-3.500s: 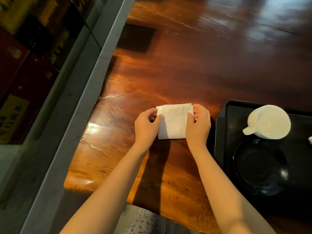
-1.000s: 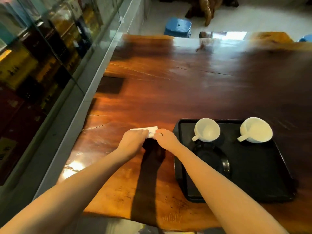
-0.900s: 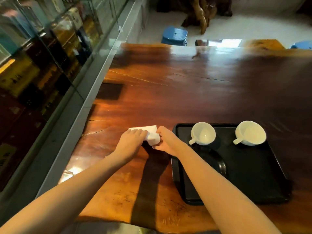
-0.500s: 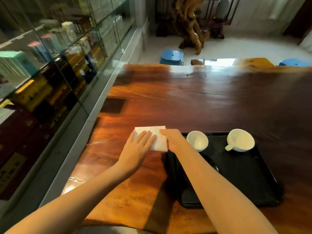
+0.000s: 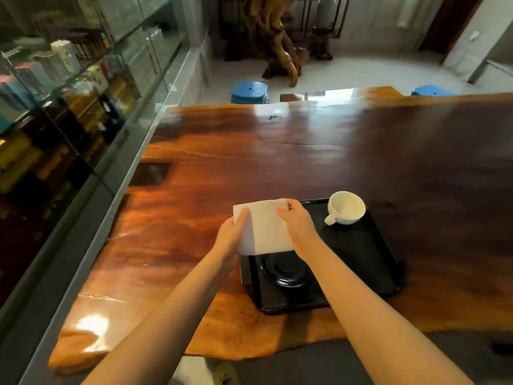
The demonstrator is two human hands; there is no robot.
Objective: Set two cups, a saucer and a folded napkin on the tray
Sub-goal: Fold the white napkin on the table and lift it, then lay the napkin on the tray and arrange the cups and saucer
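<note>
A: What was hidden at that moment?

B: The white folded paper napkin [image 5: 263,227] covered the far-left part of the black rectangular plastic tray [image 5: 369,262]. Only one white ceramic cup [image 5: 347,208] was visible (the second I could not find). The black round saucer [image 5: 286,269] was dark on dark, hard to separate from the tray.

A: And the hands?

B: The left hand [image 5: 231,232] gripped the napkin's left edge, the right hand [image 5: 297,220] pinched its far-right corner. The napkin was above the tray's left part; whether it touched the tray, I could not tell.

A: Was there room?

B: Yes. The glossy reddish-brown wooden table [image 5: 277,162] was bare beyond the tray. The tray's near edge lay close to the table's near edge.
</note>
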